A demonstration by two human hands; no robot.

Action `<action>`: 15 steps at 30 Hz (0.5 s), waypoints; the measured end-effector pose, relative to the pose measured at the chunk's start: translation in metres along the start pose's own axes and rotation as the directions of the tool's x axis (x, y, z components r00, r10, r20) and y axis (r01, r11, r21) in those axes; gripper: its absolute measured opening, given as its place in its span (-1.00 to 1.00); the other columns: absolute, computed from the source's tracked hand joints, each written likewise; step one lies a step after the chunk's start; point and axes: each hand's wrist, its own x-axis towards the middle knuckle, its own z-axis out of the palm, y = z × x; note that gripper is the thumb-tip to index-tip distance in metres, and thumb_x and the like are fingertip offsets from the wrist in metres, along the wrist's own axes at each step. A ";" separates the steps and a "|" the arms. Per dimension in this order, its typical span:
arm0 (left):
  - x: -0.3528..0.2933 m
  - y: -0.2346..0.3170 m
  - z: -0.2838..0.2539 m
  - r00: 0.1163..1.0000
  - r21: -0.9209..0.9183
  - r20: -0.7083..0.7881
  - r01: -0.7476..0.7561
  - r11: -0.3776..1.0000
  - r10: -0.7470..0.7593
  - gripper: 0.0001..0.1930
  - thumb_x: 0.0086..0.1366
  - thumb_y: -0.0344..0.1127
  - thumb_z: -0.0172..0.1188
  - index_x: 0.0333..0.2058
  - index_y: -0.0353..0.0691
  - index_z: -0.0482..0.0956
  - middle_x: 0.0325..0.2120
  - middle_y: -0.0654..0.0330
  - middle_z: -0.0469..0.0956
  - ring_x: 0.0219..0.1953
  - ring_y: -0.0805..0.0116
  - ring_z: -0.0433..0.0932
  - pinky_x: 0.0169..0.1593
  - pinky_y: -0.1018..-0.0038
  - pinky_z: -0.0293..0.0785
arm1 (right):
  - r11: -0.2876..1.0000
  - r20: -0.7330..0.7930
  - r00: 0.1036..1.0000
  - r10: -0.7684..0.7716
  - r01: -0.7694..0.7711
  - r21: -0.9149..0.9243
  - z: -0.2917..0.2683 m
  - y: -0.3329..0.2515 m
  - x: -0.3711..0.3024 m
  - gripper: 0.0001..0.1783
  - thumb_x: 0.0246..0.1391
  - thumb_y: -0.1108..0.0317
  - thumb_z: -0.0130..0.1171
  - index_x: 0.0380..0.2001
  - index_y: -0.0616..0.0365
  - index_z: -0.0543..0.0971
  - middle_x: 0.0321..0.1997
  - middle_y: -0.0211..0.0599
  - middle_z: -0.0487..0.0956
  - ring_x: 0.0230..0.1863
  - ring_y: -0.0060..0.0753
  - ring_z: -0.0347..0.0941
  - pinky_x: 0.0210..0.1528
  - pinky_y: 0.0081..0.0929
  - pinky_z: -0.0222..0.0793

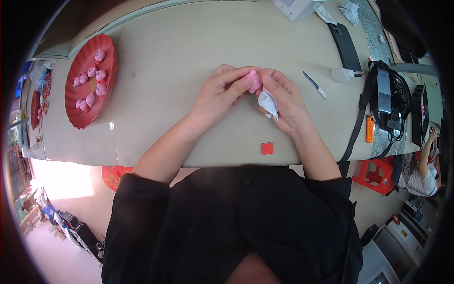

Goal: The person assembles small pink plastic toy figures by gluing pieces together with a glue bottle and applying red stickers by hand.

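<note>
A small pink figurine (pixel 254 81) is pinched between my two hands above the middle of the table. My left hand (pixel 222 90) grips it from the left with thumb and fingers. From the other side, my right hand (pixel 288 97) closes on it and also keeps a crumpled white tissue (pixel 268 103) under its thumb, the loose end hanging down. My fingers cover part of the figurine. A small red square (pixel 267 148) lies near the table's front edge, below my right hand. To the right of that hand rests a craft knife (pixel 315 85).
Several pink figurines (pixel 100 75) lie in a red scalloped tray (pixel 75 116) at the left. At the right are a small translucent bottle (pixel 341 75), a dark phone (pixel 344 47), an orange tool (pixel 369 129) and a black bag (pixel 373 90). A white box (pixel 293 8) stands at the far edge.
</note>
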 end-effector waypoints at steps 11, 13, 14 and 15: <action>0.005 0.006 -0.008 0.986 -0.614 0.089 0.167 0.771 -0.142 -0.68 0.31 -0.09 -0.19 -0.23 -0.25 0.33 -0.46 0.22 0.38 -0.56 0.55 0.26 -0.54 0.66 0.19 | 0.961 -0.016 0.976 -0.217 0.211 -0.181 -0.009 0.004 0.000 -0.69 0.00 0.42 0.09 -0.16 0.28 0.39 -0.28 -0.27 0.48 -0.29 -0.57 0.40 -0.30 -0.63 0.35; 0.005 0.003 -0.010 0.983 -0.605 0.111 0.181 0.775 -0.144 -0.65 0.31 -0.06 -0.23 -0.26 -0.25 0.34 -0.49 0.23 0.36 -0.58 0.55 0.25 -0.56 0.66 0.17 | 0.911 -0.018 0.953 -0.304 0.284 -0.299 -0.012 0.003 0.001 -0.75 -0.04 0.45 0.14 -0.24 0.26 0.45 -0.32 -0.32 0.50 -0.33 -0.61 0.40 -0.30 -0.65 0.34; 0.005 0.002 -0.010 0.981 -0.598 0.131 0.196 0.777 -0.146 -0.61 0.32 -0.02 -0.26 -0.28 -0.25 0.35 -0.51 0.25 0.34 -0.60 0.55 0.24 -0.58 0.67 0.15 | 0.910 -0.019 0.952 -0.306 0.287 -0.298 -0.010 0.001 0.000 -0.75 -0.04 0.45 0.14 -0.24 0.26 0.45 -0.32 -0.32 0.50 -0.33 -0.61 0.40 -0.30 -0.65 0.34; 0.005 0.002 -0.010 0.981 -0.597 0.129 0.195 0.778 -0.147 -0.61 0.32 -0.02 -0.26 -0.28 -0.25 0.35 -0.51 0.25 0.34 -0.60 0.55 0.24 -0.58 0.67 0.15 | 0.861 0.015 0.939 -0.343 0.321 -0.395 -0.005 -0.002 0.000 -0.78 -0.04 0.44 0.14 -0.27 0.25 0.47 -0.35 -0.34 0.50 -0.34 -0.63 0.40 -0.31 -0.66 0.34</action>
